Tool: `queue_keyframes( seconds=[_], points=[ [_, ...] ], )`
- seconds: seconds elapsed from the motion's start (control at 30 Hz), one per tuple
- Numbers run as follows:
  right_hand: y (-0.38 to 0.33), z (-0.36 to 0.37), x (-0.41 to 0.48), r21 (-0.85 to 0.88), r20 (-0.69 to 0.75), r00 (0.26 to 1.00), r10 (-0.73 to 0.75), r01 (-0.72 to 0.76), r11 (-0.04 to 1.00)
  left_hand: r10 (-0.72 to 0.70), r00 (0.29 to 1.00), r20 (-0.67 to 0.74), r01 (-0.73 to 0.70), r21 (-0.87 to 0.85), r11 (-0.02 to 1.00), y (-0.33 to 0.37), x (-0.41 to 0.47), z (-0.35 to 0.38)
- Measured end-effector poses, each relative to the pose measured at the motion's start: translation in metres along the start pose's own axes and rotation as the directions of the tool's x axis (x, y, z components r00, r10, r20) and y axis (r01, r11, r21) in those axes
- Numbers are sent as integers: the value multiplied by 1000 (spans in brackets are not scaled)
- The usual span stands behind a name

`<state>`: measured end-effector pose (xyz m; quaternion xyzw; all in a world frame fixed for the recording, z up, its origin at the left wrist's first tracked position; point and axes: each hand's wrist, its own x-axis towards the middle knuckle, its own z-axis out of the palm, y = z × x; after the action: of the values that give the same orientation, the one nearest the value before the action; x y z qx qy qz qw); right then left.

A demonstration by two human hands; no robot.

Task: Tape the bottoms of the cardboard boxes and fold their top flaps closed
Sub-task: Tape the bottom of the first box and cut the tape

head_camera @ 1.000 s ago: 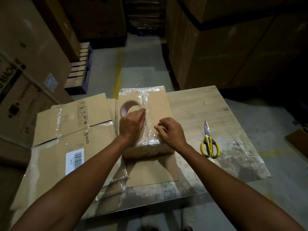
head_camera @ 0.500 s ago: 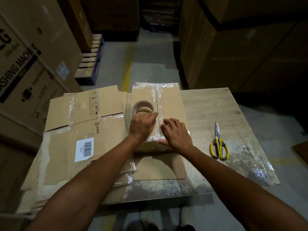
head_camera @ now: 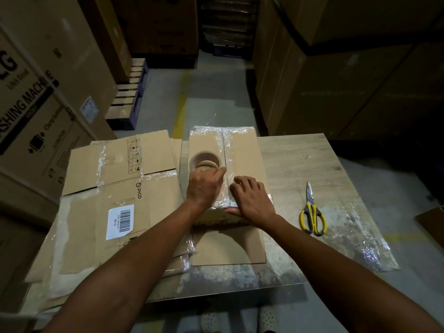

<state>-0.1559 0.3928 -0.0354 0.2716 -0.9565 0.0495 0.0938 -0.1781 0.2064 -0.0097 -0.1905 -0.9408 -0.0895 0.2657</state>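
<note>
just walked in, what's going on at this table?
A person is taping a small cardboard box on the table. The left hand holds the tape roll on the box top beside the taped centre seam; the right hand presses down at the near edge. Yellow-handled scissors lie untouched to the right, flattened cardboard to the left.

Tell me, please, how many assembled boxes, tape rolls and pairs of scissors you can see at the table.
assembled box: 1
tape roll: 1
scissors: 1
Total: 3
</note>
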Motion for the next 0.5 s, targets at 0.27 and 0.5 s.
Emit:
queue_keyframes(
  seconds=[0.27, 0.5],
  points=[
    [-3, -9, -1, 122, 56, 996, 76, -83, 989, -61, 997, 46, 60, 23, 998, 5, 5, -6],
    [-19, -10, 6, 25, 349, 860, 373, -407, 913, -171, 968, 185, 172, 13, 985, 5, 10, -8]
  ],
)
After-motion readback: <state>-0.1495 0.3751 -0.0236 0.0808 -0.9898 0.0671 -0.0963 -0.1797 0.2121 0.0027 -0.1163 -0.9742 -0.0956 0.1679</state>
